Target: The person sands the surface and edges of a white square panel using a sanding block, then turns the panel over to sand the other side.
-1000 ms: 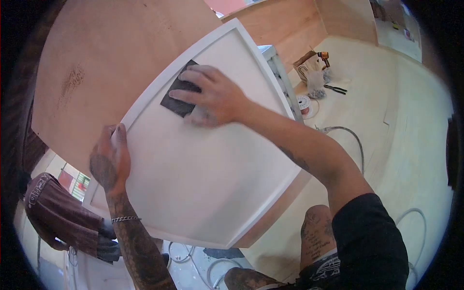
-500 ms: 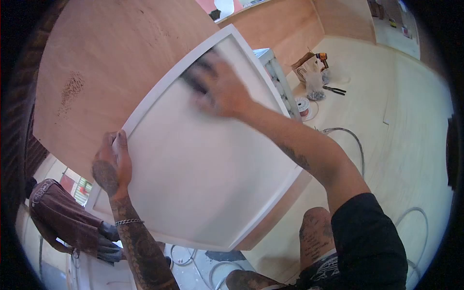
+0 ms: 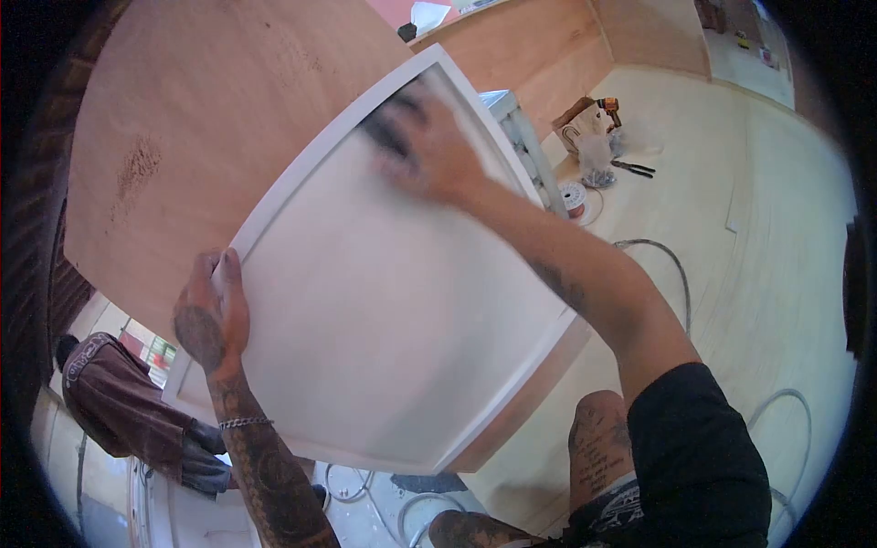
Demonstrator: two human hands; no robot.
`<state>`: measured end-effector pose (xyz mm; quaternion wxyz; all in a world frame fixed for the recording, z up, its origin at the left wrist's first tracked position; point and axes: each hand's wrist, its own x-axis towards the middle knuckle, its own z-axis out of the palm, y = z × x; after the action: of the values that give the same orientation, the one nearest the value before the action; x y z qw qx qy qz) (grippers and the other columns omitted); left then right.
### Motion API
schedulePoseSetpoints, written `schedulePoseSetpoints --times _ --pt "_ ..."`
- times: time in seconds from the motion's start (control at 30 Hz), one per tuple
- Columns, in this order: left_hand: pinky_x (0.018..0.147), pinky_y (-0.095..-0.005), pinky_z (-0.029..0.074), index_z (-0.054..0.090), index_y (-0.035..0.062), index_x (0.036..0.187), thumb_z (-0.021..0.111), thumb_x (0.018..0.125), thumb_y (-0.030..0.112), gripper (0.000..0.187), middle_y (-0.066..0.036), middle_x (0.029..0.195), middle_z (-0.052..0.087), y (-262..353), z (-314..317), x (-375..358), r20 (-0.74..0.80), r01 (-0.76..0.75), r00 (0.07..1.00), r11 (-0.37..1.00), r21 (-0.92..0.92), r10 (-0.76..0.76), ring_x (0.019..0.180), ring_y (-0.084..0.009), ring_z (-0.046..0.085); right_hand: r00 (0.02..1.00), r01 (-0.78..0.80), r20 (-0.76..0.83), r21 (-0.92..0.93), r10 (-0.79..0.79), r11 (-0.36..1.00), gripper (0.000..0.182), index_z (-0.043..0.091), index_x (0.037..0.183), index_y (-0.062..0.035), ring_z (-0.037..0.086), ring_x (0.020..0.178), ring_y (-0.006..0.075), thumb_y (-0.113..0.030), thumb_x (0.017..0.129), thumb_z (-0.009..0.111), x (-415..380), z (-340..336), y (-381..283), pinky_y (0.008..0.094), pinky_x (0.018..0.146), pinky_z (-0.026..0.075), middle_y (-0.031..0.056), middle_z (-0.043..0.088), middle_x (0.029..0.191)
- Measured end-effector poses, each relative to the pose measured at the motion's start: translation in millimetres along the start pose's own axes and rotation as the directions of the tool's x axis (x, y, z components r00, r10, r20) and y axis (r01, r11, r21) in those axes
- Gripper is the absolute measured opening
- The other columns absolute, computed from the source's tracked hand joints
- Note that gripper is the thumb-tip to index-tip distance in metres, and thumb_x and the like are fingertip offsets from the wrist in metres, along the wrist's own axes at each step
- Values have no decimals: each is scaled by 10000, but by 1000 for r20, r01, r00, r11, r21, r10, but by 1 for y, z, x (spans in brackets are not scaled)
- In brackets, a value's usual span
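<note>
White panel (image 3: 347, 301), clamped at edge by fingers of left hand (image 3: 208, 315), now rubbed nearer top corner with dark sheet (image 3: 387, 132) under right hand (image 3: 434, 151), blurred fingers' spacing unclear, seemingly covering more surface.

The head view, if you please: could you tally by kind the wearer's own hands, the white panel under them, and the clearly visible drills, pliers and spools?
Hands: 2 (left hand, right hand)
White panel: 1
Drill: 1
Pliers: 1 pair
Spool: 1
Total: 6
</note>
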<state>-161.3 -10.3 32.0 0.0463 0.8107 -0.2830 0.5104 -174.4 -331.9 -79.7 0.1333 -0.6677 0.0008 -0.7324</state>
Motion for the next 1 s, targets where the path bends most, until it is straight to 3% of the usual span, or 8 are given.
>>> schedulePoseSetpoints --times 0.1,0.27,0.37,0.5,0.63,0.73,0.93,1.0 --pt "762 -481 514 685 116 1056 513 1017 473 399 -181 917 724 4 0 1 17 21 1000 1000 13 -21 883 -386 695 940 324 70 136 -335 936 589 589 1302 -113 482 1267 419 -411 817 742 -7 -9 -14 519 1063 441 211 499 1353" --pt "763 -484 512 684 121 1056 516 1019 458 379 -173 921 725 0 1 1 -5 -24 1000 999 -34 24 891 -385 692 1000 20 17 -29 -19 999 552 600 1254 -93 475 1276 427 -394 815 746 -1 -3 -4 523 1074 424 216 486 1374" --pt "764 -486 512 686 122 1052 522 1017 449 367 -171 924 726 2 3 0 -1 4 1000 999 54 -4 894 -384 693 936 333 79 114 -342 936 558 633 1230 -91 487 1283 391 -488 843 698 -7 -11 -20 497 1077 441 200 512 1333" --pt "758 -482 513 686 107 1039 532 1013 444 372 -170 906 726 -1 -1 -1 -8 -25 1000 1000 -10 25 872 -385 696 999 6 -47 0 -6 1000 555 647 1245 -127 467 1328 384 -472 818 727 3 -2 29 487 1116 420 181 524 1331" --pt "758 -476 517 692 97 1034 542 1008 448 382 -170 897 727 2 -2 -2 -4 -7 1000 1000 -16 7 860 -381 700 957 280 72 24 -281 960 544 632 1273 -100 482 1295 389 -407 831 709 -2 -16 5 504 1086 438 195 508 1360" --pt "757 -476 518 698 102 1031 545 1007 450 381 -171 897 728 0 -1 -3 -60 -57 997 998 -31 55 863 -376 702 996 67 61 6 -67 998 638 573 1338 -70 466 1310 410 -437 835 713 9 -20 36 515 1102 407 216 484 1400" --pt "779 -466 507 687 123 1066 493 1020 502 428 -172 914 721 -1 -3 -4 11 14 1000 1000 -15 -14 886 -377 694 923 349 147 76 -356 934 611 551 1321 -40 437 1319 434 -391 851 720 1 -14 25 502 1129 370 248 462 1385" --pt "782 -461 510 688 120 1072 498 1020 495 424 -175 920 722 1 -5 -5 8 -1 1000 999 -42 1 890 -375 696 969 221 106 33 -223 975 653 575 1270 -48 472 1293 435 -472 805 749 3 -12 31 506 1103 405 253 466 1388"
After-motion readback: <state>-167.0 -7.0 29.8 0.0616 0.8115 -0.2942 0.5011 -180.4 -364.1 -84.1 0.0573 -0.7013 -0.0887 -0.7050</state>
